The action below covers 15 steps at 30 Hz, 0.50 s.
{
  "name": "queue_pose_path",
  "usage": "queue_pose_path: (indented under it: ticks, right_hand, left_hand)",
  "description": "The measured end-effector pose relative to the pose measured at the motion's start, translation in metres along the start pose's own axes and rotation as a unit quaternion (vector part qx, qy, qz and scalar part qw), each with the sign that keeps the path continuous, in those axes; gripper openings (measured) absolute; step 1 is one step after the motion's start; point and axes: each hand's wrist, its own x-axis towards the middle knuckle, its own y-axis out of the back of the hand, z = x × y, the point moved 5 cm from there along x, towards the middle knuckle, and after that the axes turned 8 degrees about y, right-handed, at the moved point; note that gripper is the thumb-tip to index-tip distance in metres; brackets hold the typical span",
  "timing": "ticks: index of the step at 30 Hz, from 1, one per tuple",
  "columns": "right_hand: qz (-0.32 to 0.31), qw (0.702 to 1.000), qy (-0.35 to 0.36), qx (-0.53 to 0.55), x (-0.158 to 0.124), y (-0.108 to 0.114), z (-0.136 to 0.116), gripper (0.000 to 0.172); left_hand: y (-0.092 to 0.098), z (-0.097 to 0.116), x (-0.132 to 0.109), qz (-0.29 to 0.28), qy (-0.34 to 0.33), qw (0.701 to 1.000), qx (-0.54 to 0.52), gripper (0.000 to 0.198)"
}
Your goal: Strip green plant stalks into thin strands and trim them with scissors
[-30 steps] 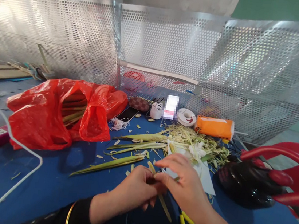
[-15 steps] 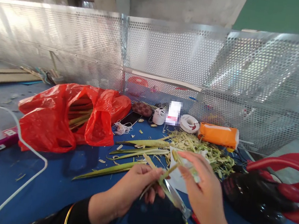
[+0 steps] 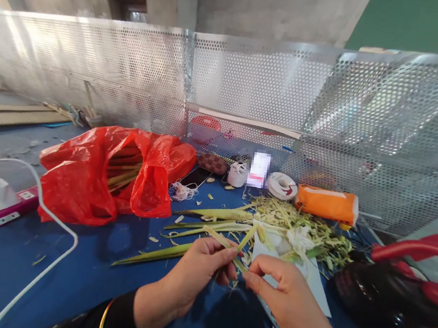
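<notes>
Since half a second ago, the right hand point(image 3: 283, 288) has dropped from its raised, open-fingered pose, its thumb and forefinger now pinching the near end of a pale leaf strip point(image 3: 215, 234). Thumb and fingers of the left hand point(image 3: 203, 269) pinch the strip nearer its middle, above the counter point(image 3: 132, 303) and just short of the white paper point(image 3: 320, 298).

A pull from the right hand could split the strip, since such fibre probably tears along its length; a loose left pinch could let the strip twist or slip. The scissors point(image 3: 270, 315) show partly beneath the right hand, and whether its other fingers grip them cannot be told; if the blades are open, they might nick the strip or skin.

The strip's long axis slants from far left to near right, its free end pointing away and leftward past the left hand, the other end running into the right fingertips. A greener piece point(image 3: 248, 236) crosses it, pointing away and to the right.
</notes>
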Motion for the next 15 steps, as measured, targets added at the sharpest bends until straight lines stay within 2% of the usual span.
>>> queue_pose_path:
  ticks: [2, 4, 6, 7, 8, 10, 12, 15]
  right_hand:
    - [0.032, 0.999, 0.011, -0.025, 0.000, 0.011, 0.000, 0.032]
    - [0.127, 0.989, 0.036, -0.070, -0.002, 0.030, -0.002, 0.028]
    - [0.214, 0.966, 0.085, -0.121, -0.006, 0.042, -0.009, 0.020]
    - [0.220, 0.960, 0.108, -0.135, -0.006, 0.042, -0.013, 0.017]
    - [0.198, 0.964, 0.119, -0.135, -0.006, 0.038, -0.016, 0.014]
    - [0.125, 0.980, 0.110, -0.110, -0.003, 0.024, -0.017, 0.010]
    - [0.079, 0.987, 0.103, -0.091, -0.002, 0.010, -0.019, 0.001]
    - [0.095, 0.981, 0.133, -0.109, -0.005, 0.003, -0.025, 0.014]
  left_hand:
    - [0.000, -0.002, 0.001, -0.003, 0.017, 1.000, -0.003, 0.040]
    - [-0.003, -0.004, 0.000, -0.016, 0.026, 0.999, 0.021, 0.044]
    - [-0.009, -0.010, -0.001, -0.043, 0.039, 0.995, 0.079, 0.045]
    - [-0.013, -0.015, -0.002, -0.059, 0.046, 0.990, 0.117, 0.045]
    - [-0.017, -0.020, -0.004, -0.073, 0.052, 0.984, 0.156, 0.043]
    - [-0.023, -0.029, -0.007, -0.092, 0.052, 0.970, 0.221, 0.038]
    - [-0.026, -0.034, -0.009, -0.097, 0.050, 0.963, 0.246, 0.033]
    - [-0.025, -0.031, -0.008, -0.082, 0.061, 0.971, 0.217, 0.034]
